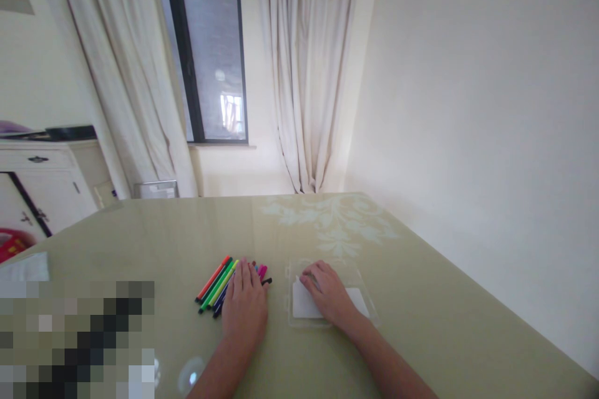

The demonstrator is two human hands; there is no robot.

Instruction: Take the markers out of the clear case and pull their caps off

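My left hand (246, 299) lies flat, fingers straight and close together, on top of a row of coloured markers (218, 287). Orange, green, yellow and dark blue ones show at its left; pink and black ends stick out at its right. Farther right, a clear plastic case (355, 271) rests flat on the table, with white paper (304, 305) in or on it. My right hand (327, 290) is over this case, its fingers bent and its thumb curled at the upper left part of the paper. The fingertips are partly hidden.
The glossy green table (444, 324) has a pale leaf pattern at its far end. A white wall (468, 106) runs along the right. A white cloth or paper (25, 267) lies at the left edge. Beyond stand a white cabinet (51, 168) and curtains (309, 62). The lower left corner is pixelated.
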